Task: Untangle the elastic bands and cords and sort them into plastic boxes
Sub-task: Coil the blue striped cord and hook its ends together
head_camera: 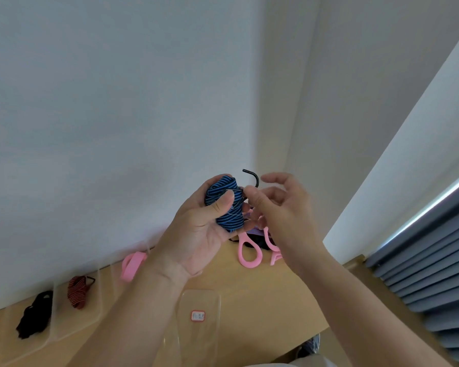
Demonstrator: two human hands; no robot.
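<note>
My left hand grips a wound bundle of blue-and-black striped elastic cord, held up above the table. A black metal hook sticks up from the bundle. My right hand pinches the cord's hook end between thumb and forefinger, its other fingers spread. Clear plastic boxes stand along the wall at the left: one holds a black cord, one a red striped cord, one a pink band. Behind my hands lies a pile with pink loops and dark cords.
A clear plastic lid with a small red label lies flat on the wooden table. The wall runs close behind the boxes. A grey pleated blind is at the right. The table's front edge is at the lower right.
</note>
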